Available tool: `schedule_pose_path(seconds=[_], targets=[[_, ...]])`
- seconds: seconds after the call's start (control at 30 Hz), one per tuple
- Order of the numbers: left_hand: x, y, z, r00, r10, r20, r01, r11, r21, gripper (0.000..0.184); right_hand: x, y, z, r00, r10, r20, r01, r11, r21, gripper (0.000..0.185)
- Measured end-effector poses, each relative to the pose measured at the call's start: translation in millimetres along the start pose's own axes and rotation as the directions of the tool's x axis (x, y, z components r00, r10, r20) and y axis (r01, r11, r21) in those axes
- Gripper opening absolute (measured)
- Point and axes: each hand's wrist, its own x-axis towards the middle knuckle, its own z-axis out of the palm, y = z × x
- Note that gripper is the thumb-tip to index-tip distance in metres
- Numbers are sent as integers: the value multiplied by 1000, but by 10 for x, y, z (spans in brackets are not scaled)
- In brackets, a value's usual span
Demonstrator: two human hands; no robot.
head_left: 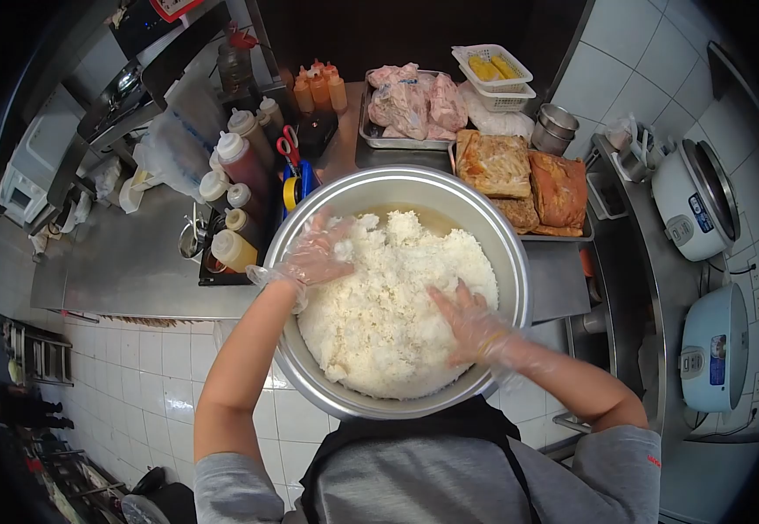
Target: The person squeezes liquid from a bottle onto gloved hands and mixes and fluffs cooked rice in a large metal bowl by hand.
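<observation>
A wide metal basin (512, 262) holds a big heap of white rice (388, 306), with a little cloudy liquid showing at its far side. My left hand (314, 253), in a clear plastic glove, lies against the left edge of the rice with its fingers stretched out. On the right side of the heap my right hand (471, 327), gloved the same way, rests on the rice with its fingers apart. Neither hand grips anything. The basin's near rim sits close to my apron, and its far part stands over the steel counter (135, 262).
Squeeze bottles (238, 166) and red-handled scissors (288, 146) stand left of the basin. Behind it are a tray of raw meat (414, 105), browned slabs (493, 166) and stacked white baskets (493, 74). Rice cookers (692, 201) stand at the right.
</observation>
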Motion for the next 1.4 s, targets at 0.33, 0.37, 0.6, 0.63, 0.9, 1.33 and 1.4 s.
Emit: schedule_pose_path(seconds=[0.33, 0.37, 0.6, 0.63, 0.9, 1.33, 1.4], targets=[[-26, 292, 224, 985, -143, 100, 147, 988, -34, 88, 952, -79, 356, 959, 139, -247, 25, 827, 561, 126], [-89, 346, 269, 977, -174, 123, 192, 969, -154, 92, 1027, -113, 382, 951, 108, -290, 78, 824, 562, 124], [-418, 591, 414, 970, -237, 54, 205, 679, -705, 87, 1175, -94, 420, 739, -156, -655, 575, 652, 494, 92], [-411, 609, 416, 980, -196, 31, 143, 593, -793, 82, 1168, -90, 374, 739, -163, -654, 604, 591, 535, 86], [-289, 270, 663, 947, 46, -319, -200, 860, -470, 41, 902, -226, 50, 867, 51, -496, 422, 456, 784, 41], [-346, 220, 410, 938, 187, -293, -173, 982, 71, 44, 725, -13, -43, 840, -189, -508, 472, 716, 514, 62], [-556, 455, 61, 988, -141, 59, 149, 805, -574, 60, 395, -45, -272, 963, -181, -200, 250, 878, 407, 87]])
